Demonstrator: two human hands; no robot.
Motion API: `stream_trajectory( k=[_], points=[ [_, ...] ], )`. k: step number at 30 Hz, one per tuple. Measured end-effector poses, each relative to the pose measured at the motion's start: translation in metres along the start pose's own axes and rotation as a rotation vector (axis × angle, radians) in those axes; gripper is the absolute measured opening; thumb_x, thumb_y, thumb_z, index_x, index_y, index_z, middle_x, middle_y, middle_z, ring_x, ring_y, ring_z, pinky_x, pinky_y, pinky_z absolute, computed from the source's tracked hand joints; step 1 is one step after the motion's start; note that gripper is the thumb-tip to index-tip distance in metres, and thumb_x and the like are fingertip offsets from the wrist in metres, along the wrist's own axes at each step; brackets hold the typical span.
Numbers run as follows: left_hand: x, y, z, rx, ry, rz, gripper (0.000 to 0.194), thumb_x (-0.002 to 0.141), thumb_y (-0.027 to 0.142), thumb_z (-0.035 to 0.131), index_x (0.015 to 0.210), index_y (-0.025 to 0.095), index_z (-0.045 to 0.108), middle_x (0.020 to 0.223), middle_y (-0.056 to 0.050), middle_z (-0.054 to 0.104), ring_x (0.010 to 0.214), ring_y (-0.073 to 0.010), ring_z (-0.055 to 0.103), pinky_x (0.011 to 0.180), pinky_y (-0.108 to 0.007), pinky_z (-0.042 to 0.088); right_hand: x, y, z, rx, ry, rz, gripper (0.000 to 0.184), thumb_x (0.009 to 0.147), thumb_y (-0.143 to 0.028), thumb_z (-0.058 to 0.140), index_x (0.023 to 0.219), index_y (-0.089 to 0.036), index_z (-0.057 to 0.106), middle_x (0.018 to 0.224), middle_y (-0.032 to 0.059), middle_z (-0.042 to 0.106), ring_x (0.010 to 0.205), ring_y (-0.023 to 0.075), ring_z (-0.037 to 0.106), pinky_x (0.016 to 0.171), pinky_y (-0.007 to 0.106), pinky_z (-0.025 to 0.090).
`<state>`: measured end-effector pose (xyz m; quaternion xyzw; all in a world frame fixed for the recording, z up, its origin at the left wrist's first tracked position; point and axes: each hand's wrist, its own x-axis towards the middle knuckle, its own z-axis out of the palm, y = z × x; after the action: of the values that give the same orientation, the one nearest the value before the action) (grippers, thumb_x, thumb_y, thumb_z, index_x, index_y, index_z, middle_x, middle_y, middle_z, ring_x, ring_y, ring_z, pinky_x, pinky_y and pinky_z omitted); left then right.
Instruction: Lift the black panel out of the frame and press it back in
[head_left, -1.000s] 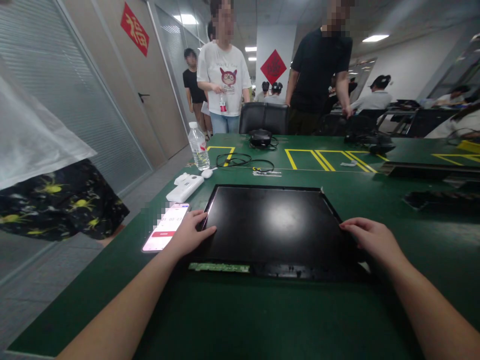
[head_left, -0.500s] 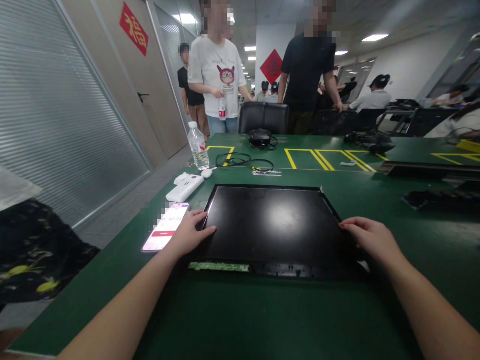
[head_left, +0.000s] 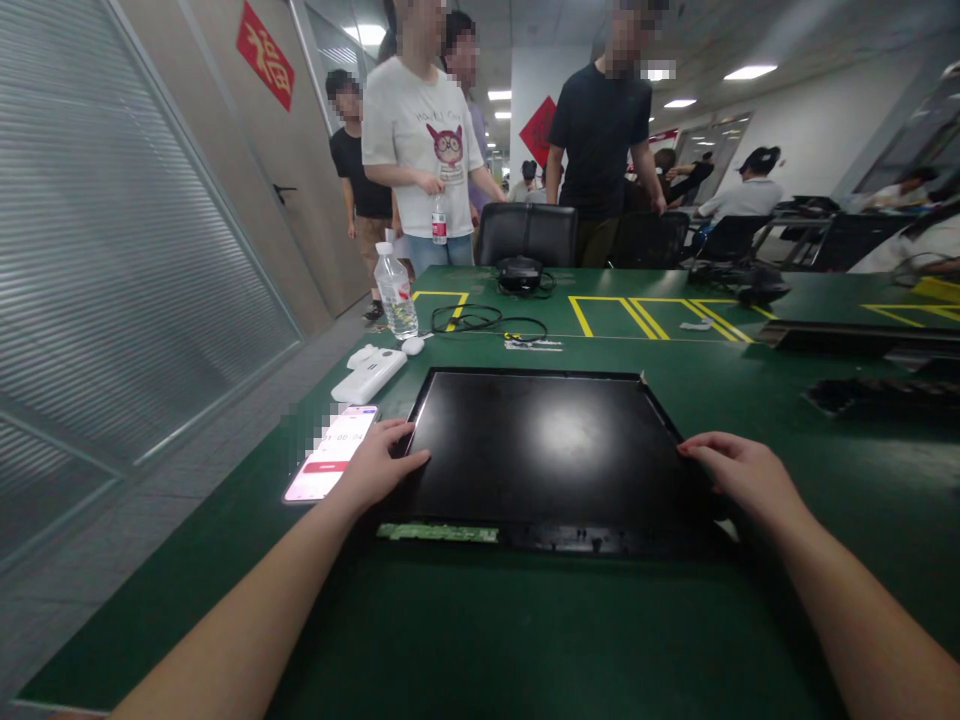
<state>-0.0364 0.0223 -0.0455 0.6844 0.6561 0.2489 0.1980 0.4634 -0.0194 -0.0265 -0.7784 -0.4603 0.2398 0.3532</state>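
A black display panel [head_left: 525, 450] lies flat on the green table [head_left: 525, 640], its dark screen facing up and reflecting a bright patch. Along its near edge, on the left, runs a green circuit board strip [head_left: 438, 533]. My left hand [head_left: 381, 462] grips the panel's left edge, thumb over the top and fingers around the side. At the right edge, my right hand [head_left: 739, 470] pinches the frame between thumb and fingers. The undersides of both grips are hidden. Just left of my left hand lies a lit phone [head_left: 334, 455].
Beyond the phone are a white device [head_left: 370, 376] and a water bottle [head_left: 395, 292]. Black cable [head_left: 480, 320] and a black device [head_left: 520, 274] lie farther back. Long dark parts [head_left: 862, 340] rest at right. Several people stand or sit behind the table, near a black chair [head_left: 528, 235].
Both hands and the panel stay in place. People in the background have shifted leftward, another person shows behind the white shirt, and the dark floral cloth at far left has gone from view.
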Motion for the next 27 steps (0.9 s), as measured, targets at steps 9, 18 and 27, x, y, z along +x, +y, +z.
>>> stream_trajectory(
  k=[9,18,27],
  points=[
    [-0.004,0.009,-0.001,0.144,-0.020,0.082,0.070,0.084,0.057,0.063,0.132,0.007,0.069,0.147,-0.025,0.058,0.138,-0.0415,0.053,0.118,-0.057,0.040,0.001,0.002,0.001,-0.026,0.014,-0.037,0.029,0.069,-0.045,0.065,0.080,-0.023,0.081,0.079,0.0077,0.076,0.065,0.0212,0.063,0.050,0.029,0.047],
    [-0.023,0.025,-0.034,0.175,-0.292,0.346,0.061,0.082,0.048,0.077,0.139,0.027,0.069,0.154,-0.012,0.057,0.140,-0.0364,0.053,0.118,-0.054,0.042,0.000,-0.001,-0.001,-0.129,-0.005,-0.030,0.032,0.073,-0.045,0.060,0.083,-0.023,0.080,0.080,0.0069,0.077,0.063,0.0214,0.064,0.057,0.034,0.047],
    [-0.029,0.036,-0.045,0.218,-0.458,0.381,0.062,0.079,0.032,0.082,0.139,0.034,0.070,0.157,-0.007,0.057,0.144,-0.0341,0.052,0.117,-0.048,0.045,0.004,0.006,-0.001,-0.115,-0.012,-0.029,0.032,0.073,-0.045,0.062,0.087,-0.024,0.081,0.089,0.0072,0.079,0.070,0.0230,0.066,0.058,0.033,0.048]
  ],
)
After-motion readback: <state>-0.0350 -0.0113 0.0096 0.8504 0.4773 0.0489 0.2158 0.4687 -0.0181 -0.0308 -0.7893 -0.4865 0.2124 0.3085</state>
